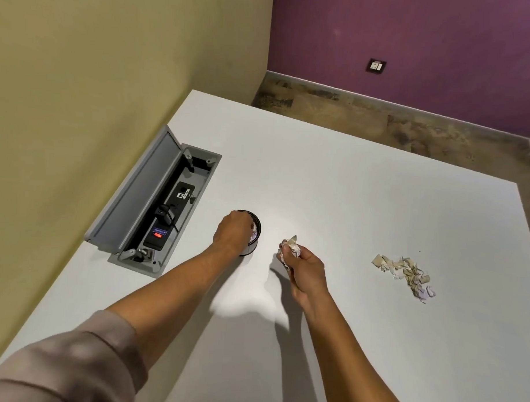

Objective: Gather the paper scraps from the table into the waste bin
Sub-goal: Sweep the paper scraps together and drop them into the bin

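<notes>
A small black round waste bin [254,245] stands on the white table [347,203], left of centre. My left hand [232,229] hovers over its mouth with curled fingers reaching inside, where white paper shows; whether it holds any is hidden. My right hand [305,270] is just right of the bin and grips a bunch of crumpled paper scraps [290,249] above the tabletop. A loose pile of torn beige and white scraps [405,273] lies on the table further right.
An open grey cable box [149,202] with a power strip and plug is set into the table at the left, beside the yellow wall. The table's far edge meets a brown floor and a purple wall.
</notes>
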`<state>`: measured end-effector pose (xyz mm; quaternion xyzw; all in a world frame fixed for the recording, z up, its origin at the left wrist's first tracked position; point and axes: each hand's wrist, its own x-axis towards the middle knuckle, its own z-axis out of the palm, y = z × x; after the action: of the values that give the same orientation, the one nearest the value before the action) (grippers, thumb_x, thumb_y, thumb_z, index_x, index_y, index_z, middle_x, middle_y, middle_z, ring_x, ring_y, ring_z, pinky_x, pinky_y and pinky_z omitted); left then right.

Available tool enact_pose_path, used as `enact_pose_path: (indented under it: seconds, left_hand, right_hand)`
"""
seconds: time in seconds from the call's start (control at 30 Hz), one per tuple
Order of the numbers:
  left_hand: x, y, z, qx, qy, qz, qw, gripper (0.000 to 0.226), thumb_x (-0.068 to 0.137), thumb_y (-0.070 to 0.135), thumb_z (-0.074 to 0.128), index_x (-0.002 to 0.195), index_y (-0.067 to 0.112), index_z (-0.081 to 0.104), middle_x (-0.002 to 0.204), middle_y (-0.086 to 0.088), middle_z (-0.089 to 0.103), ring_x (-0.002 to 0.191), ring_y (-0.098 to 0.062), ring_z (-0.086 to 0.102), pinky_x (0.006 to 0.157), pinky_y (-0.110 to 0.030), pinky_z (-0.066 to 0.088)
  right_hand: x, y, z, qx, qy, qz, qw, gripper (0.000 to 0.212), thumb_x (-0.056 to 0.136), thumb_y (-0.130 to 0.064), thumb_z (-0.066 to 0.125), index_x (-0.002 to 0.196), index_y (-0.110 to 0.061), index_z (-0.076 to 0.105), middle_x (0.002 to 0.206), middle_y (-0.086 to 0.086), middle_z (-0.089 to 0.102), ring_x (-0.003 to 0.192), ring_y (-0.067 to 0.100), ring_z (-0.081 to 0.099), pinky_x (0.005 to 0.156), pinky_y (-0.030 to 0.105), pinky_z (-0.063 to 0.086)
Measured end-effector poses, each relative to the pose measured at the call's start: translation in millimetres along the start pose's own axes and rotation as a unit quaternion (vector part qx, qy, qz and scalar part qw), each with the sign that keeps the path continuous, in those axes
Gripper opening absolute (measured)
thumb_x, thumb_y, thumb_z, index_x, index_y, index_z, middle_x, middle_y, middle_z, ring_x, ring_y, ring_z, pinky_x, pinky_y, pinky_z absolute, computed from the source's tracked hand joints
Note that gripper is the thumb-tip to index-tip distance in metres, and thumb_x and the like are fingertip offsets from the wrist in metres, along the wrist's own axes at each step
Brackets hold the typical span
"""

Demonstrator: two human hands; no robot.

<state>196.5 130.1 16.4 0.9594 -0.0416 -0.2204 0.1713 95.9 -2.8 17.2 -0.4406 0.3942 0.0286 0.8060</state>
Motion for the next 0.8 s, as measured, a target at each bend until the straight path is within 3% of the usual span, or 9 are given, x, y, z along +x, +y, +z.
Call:
enact_pose_path:
  seconds: [0.13,0.37,0.53,0.63,0.73,0.8]
  left_hand:
    - [9.1,4.6,6.0,0.060,-0.045,0.010,0.997,0.022,0.084,-0.002,0.052,0.098,0.006,0.068,0.108,-0.013,0.067,0.098,-0.031,0.063,0.076,-0.034,0.049]
    - [12.8,7.6,-6.1,0.103,-0.052,0.046,0.992,0.026,0.087,0.004,0.050,0.106,0.007,0.067,0.112,-0.015,0.064,0.102,-0.034,0.063,0.077,-0.033,0.049]
    - [12.7,-6.2,-22.4,0.043,-0.048,0.092,0.994,0.029,0.082,0.011,0.064,0.107,0.024,0.073,0.115,-0.003,0.068,0.106,-0.027,0.061,0.088,-0.036,0.053]
    - [12.4,-13.8,-34.1,-0.029,-0.050,0.089,0.994,0.040,0.077,0.011,0.074,0.112,0.029,0.071,0.123,0.002,0.066,0.112,-0.022,0.060,0.095,-0.038,0.051]
    - [10.7,-21.6,-41.7,-0.110,-0.029,0.072,0.991,0.038,0.079,0.005,0.073,0.112,0.024,0.072,0.114,-0.004,0.070,0.095,-0.020,0.067,0.090,-0.034,0.055]
    - [8.7,-27.1,-44.0,-0.154,-0.001,0.063,0.986,0.032,0.082,0.003,0.070,0.109,0.020,0.074,0.103,-0.006,0.073,0.077,-0.016,0.068,0.078,-0.027,0.058]
  right_hand:
    - [6.5,3.3,2.9,-0.019,-0.017,0.001,1.000,0.013,0.086,0.002,0.066,0.098,0.001,0.070,0.084,0.005,0.070,0.067,0.009,0.066,0.061,0.015,0.054]
    - [11.8,2.7,9.4,-0.053,-0.022,-0.008,0.998,0.011,0.086,0.003,0.066,0.090,-0.005,0.071,0.085,0.003,0.070,0.063,0.003,0.067,0.059,0.013,0.052]
    - [14.4,5.5,13.0,-0.060,-0.019,-0.007,0.998,0.014,0.086,0.003,0.066,0.098,-0.001,0.070,0.086,0.003,0.070,0.063,0.001,0.068,0.058,0.012,0.051]
    - [16.0,4.0,21.0,-0.092,-0.030,-0.024,0.995,0.011,0.084,0.002,0.069,0.093,-0.005,0.072,0.081,-0.001,0.072,0.064,0.002,0.067,0.059,0.012,0.051]
    - [20.7,1.0,31.4,-0.163,-0.032,-0.058,0.984,0.013,0.082,0.000,0.072,0.082,-0.013,0.074,0.073,-0.003,0.071,0.065,0.007,0.064,0.060,0.015,0.050]
    - [25.9,-1.2,38.2,-0.229,-0.022,-0.080,0.970,0.009,0.080,-0.003,0.074,0.086,-0.011,0.075,0.078,0.001,0.072,0.070,0.012,0.064,0.064,0.021,0.052]
